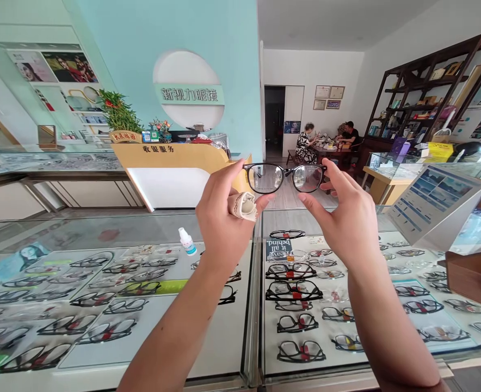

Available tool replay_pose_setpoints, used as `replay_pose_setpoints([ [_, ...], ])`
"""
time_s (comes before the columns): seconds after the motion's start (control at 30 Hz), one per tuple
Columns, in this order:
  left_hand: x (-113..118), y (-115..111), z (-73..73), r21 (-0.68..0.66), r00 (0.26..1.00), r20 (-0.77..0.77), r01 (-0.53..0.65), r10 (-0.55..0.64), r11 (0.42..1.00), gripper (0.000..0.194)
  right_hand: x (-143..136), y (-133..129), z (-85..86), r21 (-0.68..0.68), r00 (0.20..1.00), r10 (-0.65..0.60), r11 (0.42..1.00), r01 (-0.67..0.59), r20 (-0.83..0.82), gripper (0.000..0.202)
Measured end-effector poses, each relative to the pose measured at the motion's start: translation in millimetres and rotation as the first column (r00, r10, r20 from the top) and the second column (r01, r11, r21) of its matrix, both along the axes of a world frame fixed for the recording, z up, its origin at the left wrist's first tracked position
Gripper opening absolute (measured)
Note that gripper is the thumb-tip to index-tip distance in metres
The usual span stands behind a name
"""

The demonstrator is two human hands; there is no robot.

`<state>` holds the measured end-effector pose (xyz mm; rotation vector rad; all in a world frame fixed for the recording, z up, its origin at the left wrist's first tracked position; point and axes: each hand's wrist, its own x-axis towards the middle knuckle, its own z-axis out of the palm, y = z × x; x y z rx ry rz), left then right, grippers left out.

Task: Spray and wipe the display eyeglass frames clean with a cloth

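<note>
Black-framed glasses are held up level at the centre, above the glass display counter. My left hand grips their left end near the hinge and also holds a rolled beige cloth against the palm. At the right end, the fingers of my right hand pinch the frame, with the thumb lower down near the rim. A small white spray bottle with a blue label stands on the counter glass, left of my left forearm.
Rows of glasses lie inside the glass counter. A tilted display board and a brown wooden piece stand at right. Beyond are a reception desk, shelves and two people seated at a table.
</note>
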<state>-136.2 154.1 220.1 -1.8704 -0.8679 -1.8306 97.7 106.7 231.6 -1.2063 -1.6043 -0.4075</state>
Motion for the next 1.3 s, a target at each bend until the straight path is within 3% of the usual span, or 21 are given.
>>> replay_pose_setpoints([
  [0.5, 0.6, 2.2, -3.5, 0.012, 1.000, 0.007, 0.001, -0.001, 1.000, 0.070, -0.5, -0.1, -2.5, 0.003, 1.000, -0.019, 1.000, 0.019, 0.019, 0.067],
  [0.97, -1.3, 4.8, -4.2, 0.024, 1.000, 0.015, -0.007, 0.006, 1.000, 0.075, -1.6, -4.7, 1.0, -0.074, 1.000, 0.004, 0.997, -0.003, 0.017, 0.066],
  [1.3, -4.3, 3.0, -2.7, 0.092, 0.998, -0.054, -0.010, 0.015, 0.996, 0.074, -4.9, -5.4, 2.9, -0.116, 1.000, -0.016, 0.993, 0.017, 0.017, 0.064],
])
